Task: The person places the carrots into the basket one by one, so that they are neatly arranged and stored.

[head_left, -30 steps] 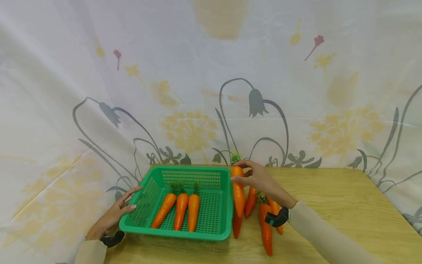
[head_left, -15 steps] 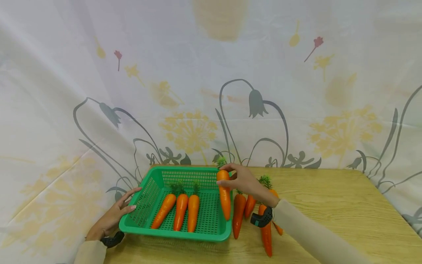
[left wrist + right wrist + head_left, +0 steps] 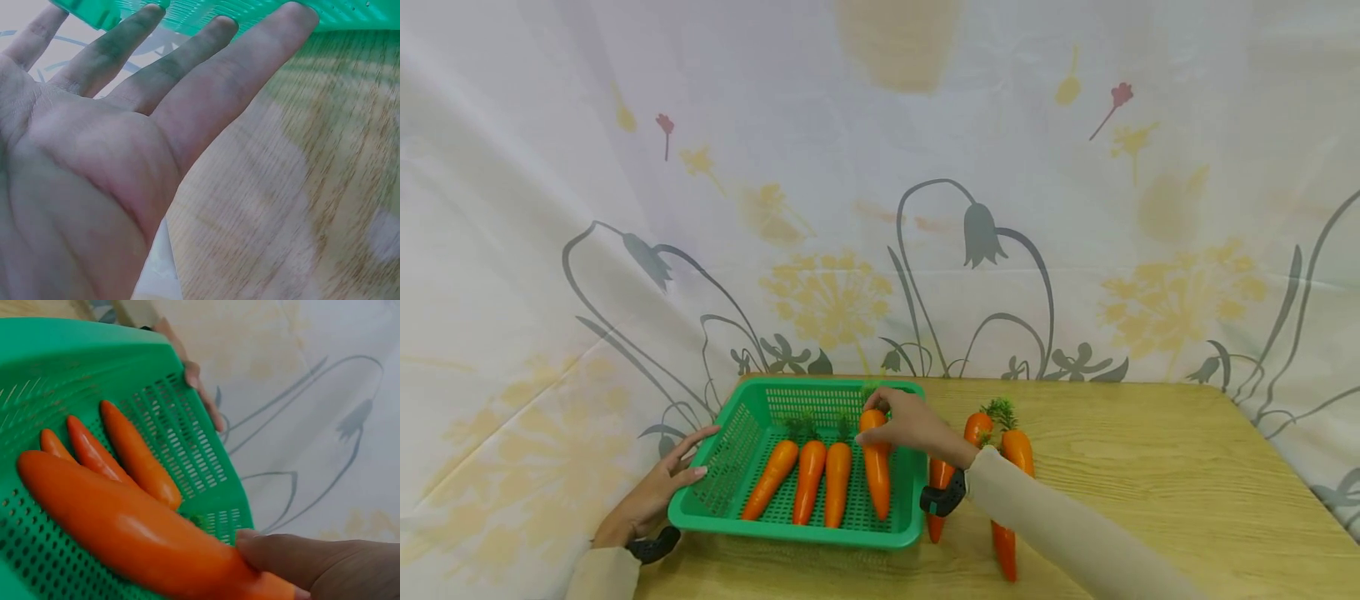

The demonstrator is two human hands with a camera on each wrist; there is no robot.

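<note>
My right hand [image 3: 917,427] grips an orange carrot [image 3: 876,479] near its leafy top, between thumb and fingers. It holds that carrot inside the right part of a green plastic basket [image 3: 797,538], its tip pointing toward me. Three other carrots [image 3: 809,483] lie side by side on the basket's slotted floor, green tops toward the back. In the right wrist view the held carrot [image 3: 125,525] overlaps them, the thumb [image 3: 281,553] pressing on its thick end. My left hand [image 3: 655,492] rests on the basket's left side with fingers extended; the left wrist view shows its fingertips against the green wall [image 3: 187,15].
Right of the basket, several more carrots [image 3: 1017,450] lie on the wooden table [image 3: 1150,467], partly hidden by my right forearm [image 3: 1045,517]. A pale cloth [image 3: 820,167] printed with flowers hangs behind the table's back edge.
My right hand has carried the carrot leftward from beside the basket, over its right rim and down into it. My left hand has stayed on the basket's left side.
</note>
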